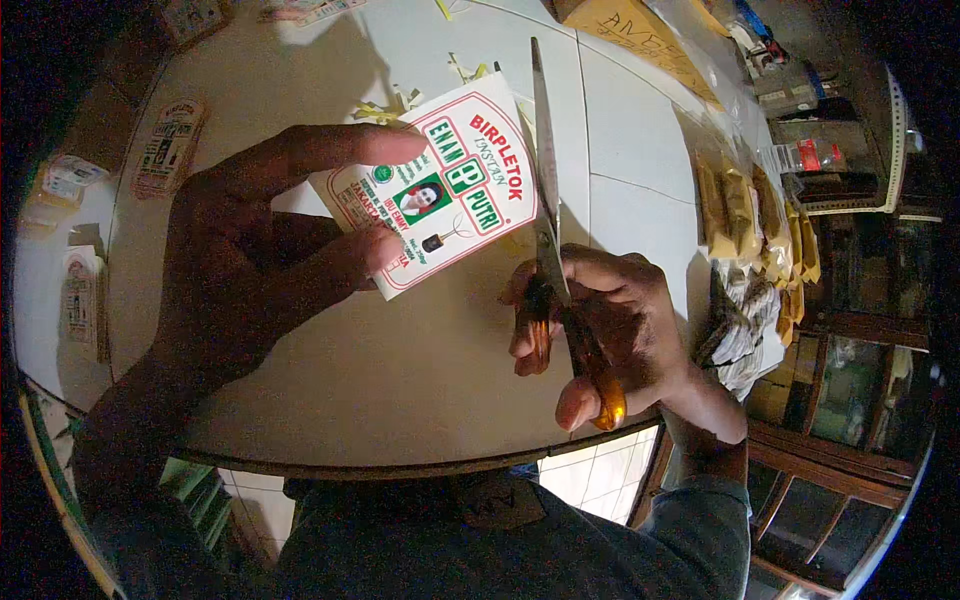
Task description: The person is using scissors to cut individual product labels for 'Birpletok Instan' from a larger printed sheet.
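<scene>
My left hand (277, 217) pinches a white printed paper label (469, 225) between thumb and fingers. The label bears red and green writing and a small portrait, with a red line near its border. My right hand (622, 322) has its thumb and fingers in the amber handles of a pair of scissors (551, 202). The blades point away from me, along the label's rounded right edge. They look nearly closed there; whether the paper lies between them I cannot tell. Yellowish paper offcuts (382, 109) lie on the table beyond the label.
Similar labels lie at the left, one a cut label (169, 146) and one a stack (81, 300). Brown filled packets (731, 210) line the table's right side near a striped cloth (739, 315). A brown envelope (645, 41) with handwriting lies at the far right of the white table (420, 390).
</scene>
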Tool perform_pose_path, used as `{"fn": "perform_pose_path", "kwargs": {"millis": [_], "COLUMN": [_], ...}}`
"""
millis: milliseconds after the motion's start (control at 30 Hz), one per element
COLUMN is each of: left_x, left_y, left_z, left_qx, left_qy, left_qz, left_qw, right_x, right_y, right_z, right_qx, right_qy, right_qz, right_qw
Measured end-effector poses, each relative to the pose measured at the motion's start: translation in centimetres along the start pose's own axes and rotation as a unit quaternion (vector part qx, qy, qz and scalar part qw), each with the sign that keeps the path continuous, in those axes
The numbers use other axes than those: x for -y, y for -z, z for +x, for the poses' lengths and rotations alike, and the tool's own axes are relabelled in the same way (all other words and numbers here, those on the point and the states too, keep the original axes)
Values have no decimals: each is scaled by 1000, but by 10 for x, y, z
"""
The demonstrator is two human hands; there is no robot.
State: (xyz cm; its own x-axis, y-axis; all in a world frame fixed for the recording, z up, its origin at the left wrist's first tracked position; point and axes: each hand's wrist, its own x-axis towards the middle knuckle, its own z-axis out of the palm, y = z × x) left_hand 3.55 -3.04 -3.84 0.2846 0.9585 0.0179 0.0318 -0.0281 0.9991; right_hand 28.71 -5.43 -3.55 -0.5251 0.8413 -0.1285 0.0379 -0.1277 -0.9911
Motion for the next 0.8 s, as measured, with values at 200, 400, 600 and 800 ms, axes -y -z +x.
{"fn": "perform_pose_path", "kwargs": {"millis": [200,400,600,800], "left_x": [2,2,3,2], "left_y": [1,2,1,2], "left_z": [-1,-1,1,-1], "left_qx": [25,28,28,32], "left_qy": [-45,-51,-61,-32], "left_qz": [-6,5,12,-19], "left_qw": [999,998,998,999], "right_x": [9,12,8,6], "right_y": [7,7,6,6], "right_z": [3,3,1,-2], "right_qx": [38,74,44,5], "right_qy": [-13,-35,-25,-24], "right_qz": [-36,-92,-33,1], "right_qw": [999,992,998,1000]}}
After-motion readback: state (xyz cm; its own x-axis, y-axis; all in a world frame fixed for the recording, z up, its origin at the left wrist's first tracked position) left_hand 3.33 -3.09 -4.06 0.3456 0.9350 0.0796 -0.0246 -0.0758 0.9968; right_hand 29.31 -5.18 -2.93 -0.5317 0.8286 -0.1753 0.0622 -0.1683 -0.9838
